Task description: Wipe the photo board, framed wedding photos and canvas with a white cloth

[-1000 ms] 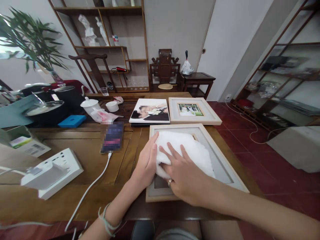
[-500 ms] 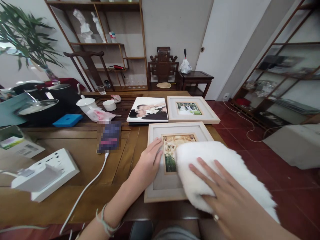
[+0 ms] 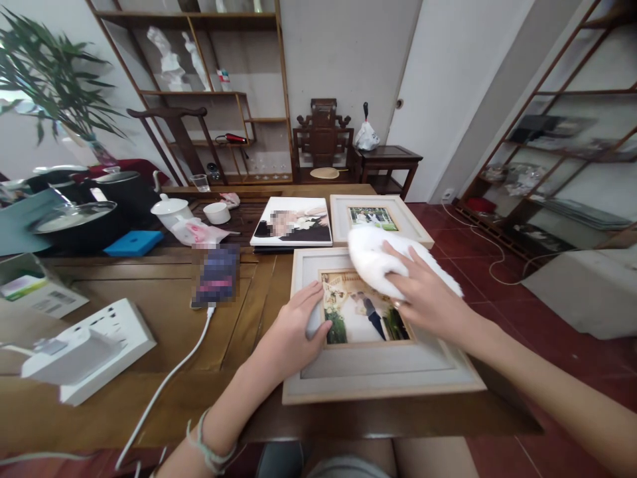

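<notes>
A picture frame (image 3: 383, 387) with a pale wood border lies flat near the table's front edge, with a wedding photo (image 3: 365, 312) in its middle. My left hand (image 3: 293, 332) rests on its left side, fingers stretched out and thumb apart, pressing on the surface rather than gripping. In my right hand (image 3: 423, 289) is a fluffy white cloth (image 3: 373, 259), bunched under the fingers. The cloth covers the frame's upper right part and reaches over the near edge of a second picture frame (image 3: 340, 219) behind it.
Left of that second frame lies a white-edged photo panel (image 3: 279, 206). Further left are a phone (image 3: 216, 275) on a white cable (image 3: 186, 358), a power strip (image 3: 109, 352), a blue box (image 3: 134, 243), a white teapot (image 3: 172, 211) and a black pan (image 3: 74, 226).
My right hand has moved the cloth up and away from me across the frame, uncovering the photo and the lower right corner. My left hand stays at the left side.
</notes>
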Tool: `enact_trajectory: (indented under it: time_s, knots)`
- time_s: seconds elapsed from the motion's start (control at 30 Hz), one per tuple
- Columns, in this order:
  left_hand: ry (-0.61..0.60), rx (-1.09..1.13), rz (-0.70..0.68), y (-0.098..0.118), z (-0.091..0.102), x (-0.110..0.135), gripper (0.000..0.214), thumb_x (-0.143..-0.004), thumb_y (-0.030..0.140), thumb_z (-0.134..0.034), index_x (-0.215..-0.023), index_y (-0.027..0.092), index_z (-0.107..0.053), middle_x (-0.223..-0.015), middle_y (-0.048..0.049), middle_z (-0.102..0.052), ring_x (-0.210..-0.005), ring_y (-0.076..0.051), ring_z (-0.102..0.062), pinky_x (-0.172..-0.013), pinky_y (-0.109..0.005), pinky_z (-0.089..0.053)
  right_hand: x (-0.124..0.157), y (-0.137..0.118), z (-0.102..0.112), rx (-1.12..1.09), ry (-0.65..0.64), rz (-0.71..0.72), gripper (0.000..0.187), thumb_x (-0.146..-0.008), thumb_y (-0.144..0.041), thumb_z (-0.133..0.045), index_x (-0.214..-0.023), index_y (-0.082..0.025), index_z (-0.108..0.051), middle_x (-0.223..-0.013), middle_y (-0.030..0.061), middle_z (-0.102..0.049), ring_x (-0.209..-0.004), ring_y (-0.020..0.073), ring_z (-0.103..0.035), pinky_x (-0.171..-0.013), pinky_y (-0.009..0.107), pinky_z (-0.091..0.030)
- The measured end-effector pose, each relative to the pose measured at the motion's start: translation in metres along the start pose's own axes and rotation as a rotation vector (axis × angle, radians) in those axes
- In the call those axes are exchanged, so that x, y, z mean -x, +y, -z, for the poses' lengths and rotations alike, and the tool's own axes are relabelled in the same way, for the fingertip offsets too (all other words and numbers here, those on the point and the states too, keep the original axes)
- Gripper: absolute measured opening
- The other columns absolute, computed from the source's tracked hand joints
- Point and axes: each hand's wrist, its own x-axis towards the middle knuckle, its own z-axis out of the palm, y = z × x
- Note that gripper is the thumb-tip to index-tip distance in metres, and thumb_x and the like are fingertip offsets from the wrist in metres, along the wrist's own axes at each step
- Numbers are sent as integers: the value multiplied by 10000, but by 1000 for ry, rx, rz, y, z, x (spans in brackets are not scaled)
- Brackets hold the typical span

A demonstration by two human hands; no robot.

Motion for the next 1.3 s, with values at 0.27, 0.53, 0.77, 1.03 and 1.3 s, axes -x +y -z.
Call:
enact_trajectory:
  time_s: [0.27, 0.53, 0.77, 1.03, 1.3]
  knots:
    - [-36, 39, 54, 8, 8, -4, 417, -802, 202, -568, -1214, 166, -516, -1241, -135, -575, -1179, -282, -530, -982, -449, -460, -89, -34, -25, -78, -129, 387, 512, -652, 72, -454, -1098, -111, -629, -1395, 137, -456, -1384, 316, -149, -1092, 582, -118]
    - [-30, 28, 30, 1, 1, -3, 486, -809, 214, -563, -1274, 104, -479, -1351, -177, -501, -1295, -273, -426, -1077, -456, -372, -54, 9, -19, 20, -239, 207, 531, -564, 93, -422, -974, -142, -663, -1363, 113, -499, -1368, 298, -230, -1064, 584, -197]
    - [5, 9, 8, 1, 0, -1, 476, -804, 211, -568, -1262, 106, -488, -1333, -183, -520, -1278, -269, -452, -1064, -463, -390, -7, 40, 10, 318, -195, -14, 440, -608, 79, -416, -870, -154, -682, -1207, 150, -612, -1191, 340, -484, -932, 528, -393]
    - [-82, -70, 136, 3, 1, -3, 533, -832, 307, -544, -1309, 89, -450, -1419, -174, -420, -1325, -270, -383, -1106, -447, -323, -7, 45, -14, 301, -81, -17, 421, -666, 1, -494, -1027, -124, -672, -1413, 136, -431, -1319, 340, -328, -1053, 507, -299]
    - [-78, -45, 131, 2, -1, -4, 487, -892, 303, -435, -1320, 70, -438, -1406, -178, -435, -1329, -252, -377, -1116, -418, -310, 13, 9, -6, 57, -239, 5, 388, -670, -69, -512, -1013, -108, -689, -1411, 166, -421, -1337, 358, -280, -1083, 545, -229]
